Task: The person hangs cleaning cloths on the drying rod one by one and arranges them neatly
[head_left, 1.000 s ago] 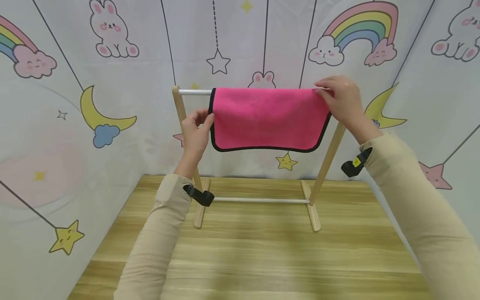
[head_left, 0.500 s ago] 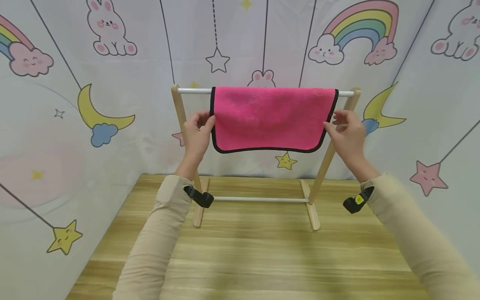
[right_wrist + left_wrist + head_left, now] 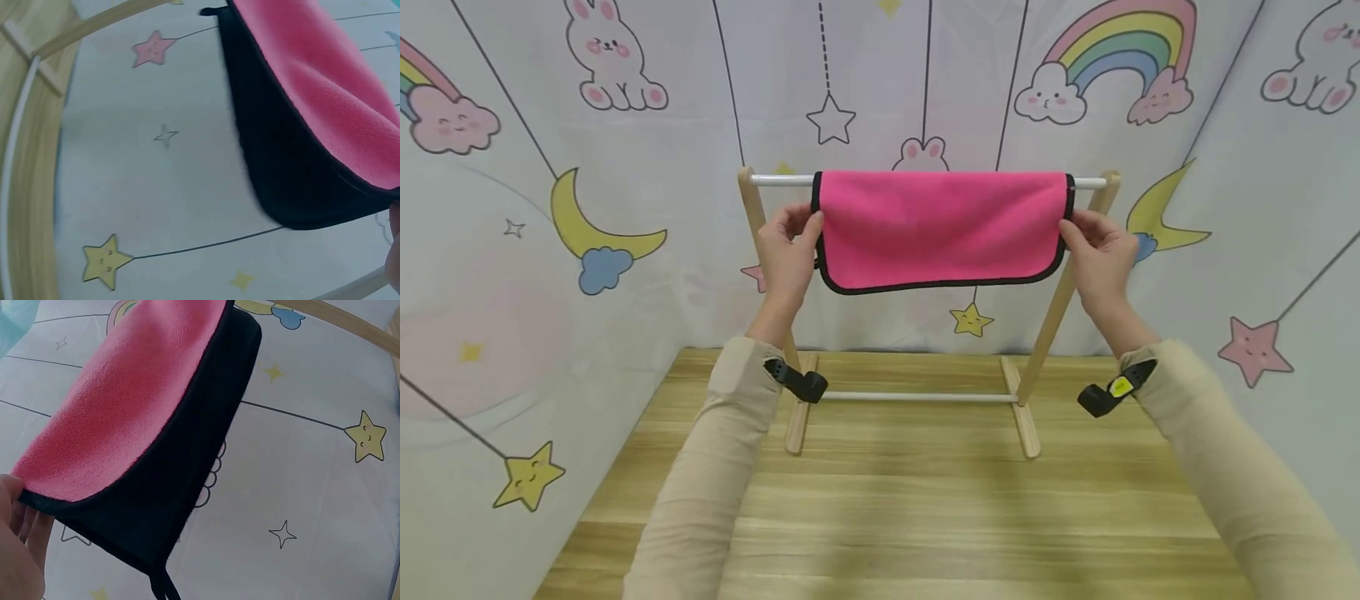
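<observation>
A pink towel (image 3: 943, 229) with black edging is draped over the white top rod (image 3: 782, 180) of a wooden rack. At its left edge my left hand (image 3: 786, 250) pinches the fabric between thumb and fingers. The right edge is pinched the same way by my right hand (image 3: 1103, 258), a little below the rod. From the left wrist view, the towel's dark inner face (image 3: 181, 469) shows under the pink side, and a thin black loop (image 3: 161, 586) hangs from its corner. In the right wrist view only part of my right hand (image 3: 394, 250) is visible.
The rack's right leg (image 3: 1054, 321) and left foot (image 3: 801, 421) stand on a wood-grain table (image 3: 925, 517), joined by a lower white rod (image 3: 917, 397). A printed white backdrop (image 3: 685, 208) closes off the back and sides. Each wrist carries a black camera (image 3: 801, 383).
My right hand came down from the towel's top right corner to its right edge and now pinches it. The lower hem has risen slightly. My left hand has stayed at the left edge.
</observation>
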Demonstrator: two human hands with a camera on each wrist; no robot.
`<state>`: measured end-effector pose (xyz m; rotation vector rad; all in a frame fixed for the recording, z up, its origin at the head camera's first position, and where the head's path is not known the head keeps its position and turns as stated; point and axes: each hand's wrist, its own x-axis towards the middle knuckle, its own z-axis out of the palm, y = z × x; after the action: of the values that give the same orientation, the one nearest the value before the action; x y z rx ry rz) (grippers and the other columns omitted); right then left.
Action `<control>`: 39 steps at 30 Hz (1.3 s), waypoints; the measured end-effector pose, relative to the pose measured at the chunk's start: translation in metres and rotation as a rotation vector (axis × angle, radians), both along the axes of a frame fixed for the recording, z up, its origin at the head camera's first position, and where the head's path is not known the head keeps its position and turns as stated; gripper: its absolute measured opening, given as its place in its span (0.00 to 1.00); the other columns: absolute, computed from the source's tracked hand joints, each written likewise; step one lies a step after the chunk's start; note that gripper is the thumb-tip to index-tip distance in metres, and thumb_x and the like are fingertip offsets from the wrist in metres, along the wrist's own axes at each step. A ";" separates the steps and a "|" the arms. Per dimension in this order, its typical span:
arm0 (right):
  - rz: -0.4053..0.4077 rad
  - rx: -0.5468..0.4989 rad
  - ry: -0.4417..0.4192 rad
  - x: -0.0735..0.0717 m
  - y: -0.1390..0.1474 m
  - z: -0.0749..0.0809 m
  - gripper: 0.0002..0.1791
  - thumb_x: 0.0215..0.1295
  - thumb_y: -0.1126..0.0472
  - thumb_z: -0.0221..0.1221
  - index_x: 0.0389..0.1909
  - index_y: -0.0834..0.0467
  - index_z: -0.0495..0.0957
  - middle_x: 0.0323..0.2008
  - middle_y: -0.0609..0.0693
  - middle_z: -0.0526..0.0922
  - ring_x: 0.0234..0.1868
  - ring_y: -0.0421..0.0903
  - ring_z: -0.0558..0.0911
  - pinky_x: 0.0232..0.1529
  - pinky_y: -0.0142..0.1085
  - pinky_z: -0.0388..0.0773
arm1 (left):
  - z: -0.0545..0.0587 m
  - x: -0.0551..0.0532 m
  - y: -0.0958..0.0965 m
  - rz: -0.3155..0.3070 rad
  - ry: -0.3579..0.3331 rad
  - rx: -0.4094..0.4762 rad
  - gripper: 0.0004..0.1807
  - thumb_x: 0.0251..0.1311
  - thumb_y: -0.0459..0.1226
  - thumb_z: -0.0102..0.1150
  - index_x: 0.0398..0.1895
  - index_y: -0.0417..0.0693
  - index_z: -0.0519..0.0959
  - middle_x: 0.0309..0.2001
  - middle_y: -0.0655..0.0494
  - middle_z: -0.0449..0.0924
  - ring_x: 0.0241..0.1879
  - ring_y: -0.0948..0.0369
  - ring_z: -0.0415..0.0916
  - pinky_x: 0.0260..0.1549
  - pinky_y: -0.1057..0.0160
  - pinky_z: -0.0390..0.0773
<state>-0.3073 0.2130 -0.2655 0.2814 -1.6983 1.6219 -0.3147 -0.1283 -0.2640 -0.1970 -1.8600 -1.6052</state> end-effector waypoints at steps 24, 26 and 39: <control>0.068 -0.027 -0.196 -0.005 0.003 -0.044 0.04 0.54 0.72 0.59 0.30 0.62 0.79 0.25 0.44 0.79 0.25 0.35 0.78 0.27 0.21 0.77 | -0.043 -0.004 -0.008 -0.105 -0.148 0.026 0.11 0.55 0.31 0.59 0.40 0.32 0.75 0.33 0.49 0.76 0.30 0.66 0.74 0.30 0.73 0.80; 0.062 -0.016 -0.190 -0.006 0.004 -0.046 0.04 0.55 0.72 0.59 0.31 0.63 0.79 0.25 0.44 0.79 0.25 0.35 0.78 0.27 0.21 0.77 | -0.044 -0.004 -0.009 -0.118 -0.166 0.028 0.11 0.55 0.31 0.59 0.40 0.32 0.75 0.34 0.49 0.76 0.31 0.65 0.74 0.31 0.72 0.80; 0.045 -0.034 -0.164 -0.008 0.007 -0.050 0.04 0.55 0.71 0.59 0.31 0.61 0.79 0.26 0.43 0.79 0.27 0.35 0.79 0.28 0.21 0.77 | -0.047 0.003 -0.006 -0.133 -0.235 -0.022 0.13 0.55 0.32 0.59 0.41 0.31 0.75 0.38 0.41 0.78 0.34 0.64 0.75 0.34 0.70 0.80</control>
<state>-0.3149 0.2198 -0.3156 0.1753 -1.7952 1.7465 -0.3121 -0.1343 -0.3108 -0.1494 -2.0804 -1.7616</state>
